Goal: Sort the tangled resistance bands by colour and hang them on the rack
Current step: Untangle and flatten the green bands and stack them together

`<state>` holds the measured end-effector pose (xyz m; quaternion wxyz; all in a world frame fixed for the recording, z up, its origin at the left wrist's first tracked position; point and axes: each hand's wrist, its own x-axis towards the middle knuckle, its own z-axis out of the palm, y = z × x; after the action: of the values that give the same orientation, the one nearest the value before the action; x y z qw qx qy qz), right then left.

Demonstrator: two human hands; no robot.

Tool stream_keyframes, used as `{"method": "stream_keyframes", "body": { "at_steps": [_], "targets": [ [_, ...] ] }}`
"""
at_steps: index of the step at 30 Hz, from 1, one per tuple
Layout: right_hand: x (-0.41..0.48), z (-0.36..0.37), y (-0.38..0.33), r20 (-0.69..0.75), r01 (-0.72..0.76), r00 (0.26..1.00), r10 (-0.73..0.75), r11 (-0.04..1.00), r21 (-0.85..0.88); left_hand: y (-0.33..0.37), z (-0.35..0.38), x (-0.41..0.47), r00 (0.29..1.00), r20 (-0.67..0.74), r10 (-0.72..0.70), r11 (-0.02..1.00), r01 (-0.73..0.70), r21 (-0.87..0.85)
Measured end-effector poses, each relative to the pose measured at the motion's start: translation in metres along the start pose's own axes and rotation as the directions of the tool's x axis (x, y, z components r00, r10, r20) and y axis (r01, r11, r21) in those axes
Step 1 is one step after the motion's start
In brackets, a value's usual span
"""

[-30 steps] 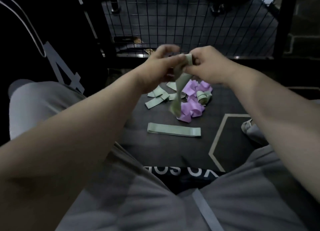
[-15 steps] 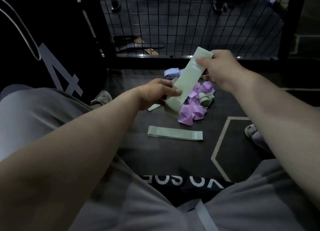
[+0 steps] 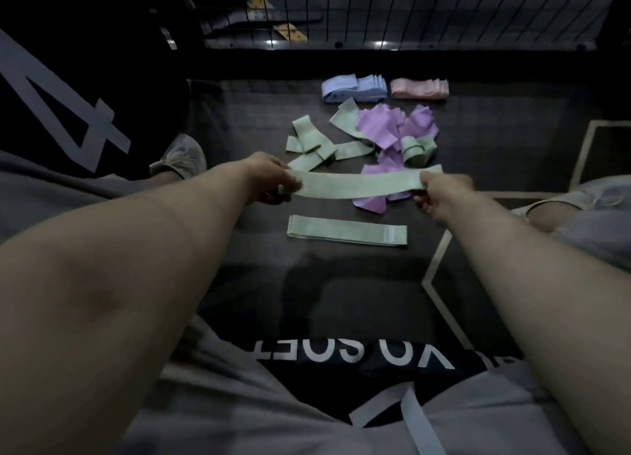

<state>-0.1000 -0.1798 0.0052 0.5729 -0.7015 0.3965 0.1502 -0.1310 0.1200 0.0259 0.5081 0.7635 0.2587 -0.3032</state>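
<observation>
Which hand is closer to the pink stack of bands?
Right. The right hand, pinching one end of the green band, sits on the near side of the pink stack; the left hand, pinching the other end, is well off to its left.

One taut green band point(image 3: 355, 184), one green stack point(image 3: 346, 232), one blue stack point(image 3: 355, 87), one pink stack point(image 3: 419, 88), one tangled heap point(image 3: 379, 130)

Bands laid out on the floor point(image 3: 239, 270).

A held band point(image 3: 355, 185) spans from the left hand point(image 3: 269, 178) at 9 o'clock to the right hand point(image 3: 440, 195) at 3. Near its 6 o'clock a flat band point(image 3: 346, 232) lies on the floor, and at 12 a heap point(image 3: 375, 137) lies partly behind it. Beyond the heap, at 12, the left stack point(image 3: 353, 87) sits just beside the right stack point(image 3: 419, 88), with the mesh point(image 3: 409, 10) behind both. A shoe point(image 3: 181, 157) lies at the left hand's 9 o'clock.
</observation>
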Motion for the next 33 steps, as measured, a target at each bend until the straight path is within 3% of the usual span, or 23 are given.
{"method": "stream_keyframes", "body": {
  "at_steps": [5,8,16,20,25,29,33],
  "targets": [
    [0.036,0.005,0.046,-0.041,-0.082,0.996,0.078,0.992,-0.093,-0.029,0.029,0.043,0.985,-0.137,-0.101,0.994,0.095,-0.046],
    [0.049,0.006,0.062,-0.024,-0.103,0.995,0.101,0.979,-0.178,-0.045,0.046,0.062,0.973,-0.148,-0.179,0.977,0.159,-0.140],
    [0.091,0.009,0.101,-0.142,-0.095,0.989,0.044,0.923,-0.373,-0.078,0.073,0.100,0.945,-0.248,-0.214,0.976,0.214,-0.029],
    [0.101,0.015,0.119,-0.126,-0.066,0.992,0.012,0.897,-0.437,-0.096,0.077,0.114,0.918,-0.344,-0.196,0.975,0.221,0.035],
    [0.105,0.017,0.135,-0.095,-0.013,0.995,-0.042,0.856,-0.516,-0.105,0.082,0.124,0.914,-0.358,-0.191,0.963,0.245,0.111],
    [0.108,0.014,0.138,-0.038,0.042,0.996,-0.085,0.772,-0.635,-0.109,0.084,0.130,0.912,-0.369,-0.181,0.932,0.279,0.232],
    [0.100,0.007,0.135,0.150,0.241,0.967,-0.206,0.543,-0.805,-0.111,0.090,0.129,0.920,-0.366,-0.138,0.858,0.296,0.420]
  ]
}}
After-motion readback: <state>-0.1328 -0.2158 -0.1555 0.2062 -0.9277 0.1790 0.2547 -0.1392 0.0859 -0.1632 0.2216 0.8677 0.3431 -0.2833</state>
